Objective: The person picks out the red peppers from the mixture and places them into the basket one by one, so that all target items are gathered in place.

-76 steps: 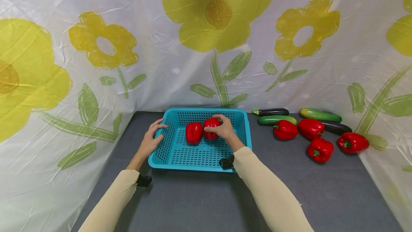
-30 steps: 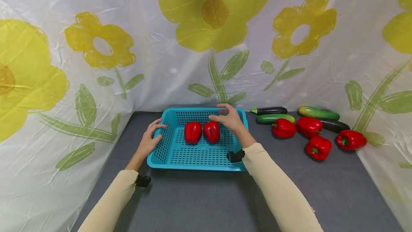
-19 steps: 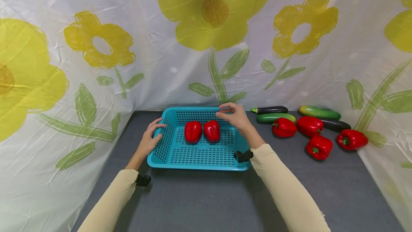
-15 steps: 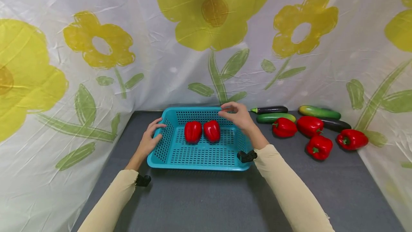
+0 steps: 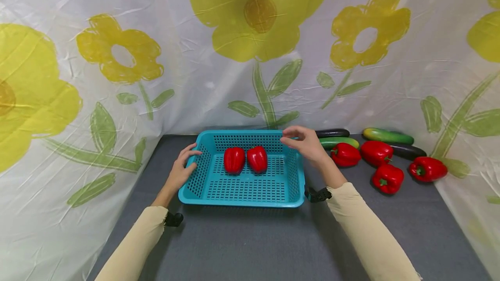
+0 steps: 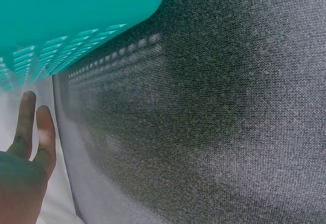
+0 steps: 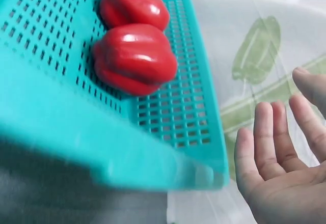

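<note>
Withdrawing to far-right corner of blue basket (image 5: 242, 204), right hand (image 5: 307, 144) hangs released, two red peppers (image 5: 257, 160) inside, their placing seemingly done; left hand (image 5: 182, 170) relaxed at left rim.

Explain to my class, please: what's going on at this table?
A person is working at a gray table with a blue basket. Their left hand is at the basket's left rim, while their right hand, holding nothing, is by its far right corner. Two red peppers lie side by side inside. To the basket's right are four more red peppers, two eggplants and two cucumbers.
</note>
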`<state>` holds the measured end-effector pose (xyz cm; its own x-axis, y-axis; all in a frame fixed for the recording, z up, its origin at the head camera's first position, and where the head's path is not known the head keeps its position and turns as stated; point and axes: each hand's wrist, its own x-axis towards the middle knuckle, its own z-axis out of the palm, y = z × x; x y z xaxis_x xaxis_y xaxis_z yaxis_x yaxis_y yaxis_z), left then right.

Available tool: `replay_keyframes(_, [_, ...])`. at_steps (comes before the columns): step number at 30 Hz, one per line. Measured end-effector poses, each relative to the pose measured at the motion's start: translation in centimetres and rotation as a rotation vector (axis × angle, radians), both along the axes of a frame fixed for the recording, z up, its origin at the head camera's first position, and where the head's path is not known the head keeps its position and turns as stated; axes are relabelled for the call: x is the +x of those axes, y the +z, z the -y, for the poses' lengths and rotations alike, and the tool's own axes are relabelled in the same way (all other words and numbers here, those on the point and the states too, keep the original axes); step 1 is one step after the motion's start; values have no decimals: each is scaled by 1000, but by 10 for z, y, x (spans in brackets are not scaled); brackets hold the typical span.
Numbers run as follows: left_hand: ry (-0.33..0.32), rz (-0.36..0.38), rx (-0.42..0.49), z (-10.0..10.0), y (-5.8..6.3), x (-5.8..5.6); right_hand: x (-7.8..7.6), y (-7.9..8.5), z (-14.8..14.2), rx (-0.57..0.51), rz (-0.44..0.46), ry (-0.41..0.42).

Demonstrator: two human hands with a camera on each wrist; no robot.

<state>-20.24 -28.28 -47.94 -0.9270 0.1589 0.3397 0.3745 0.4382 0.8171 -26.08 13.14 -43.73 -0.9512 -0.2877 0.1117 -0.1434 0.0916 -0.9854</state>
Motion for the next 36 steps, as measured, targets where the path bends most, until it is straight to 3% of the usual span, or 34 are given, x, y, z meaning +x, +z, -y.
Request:
replay_keyframes(11, [5,6,7,2,-2,-1,14,-8,-33,-15,-17,-14])
replay_keyframes(22, [-15,-8,20,3,-3,-3,28,-21,-72,84,1,-56])
replay_keyframes(36, [-17,-3,23,3,-4,-2,42,-30,-134,56,16,-69])
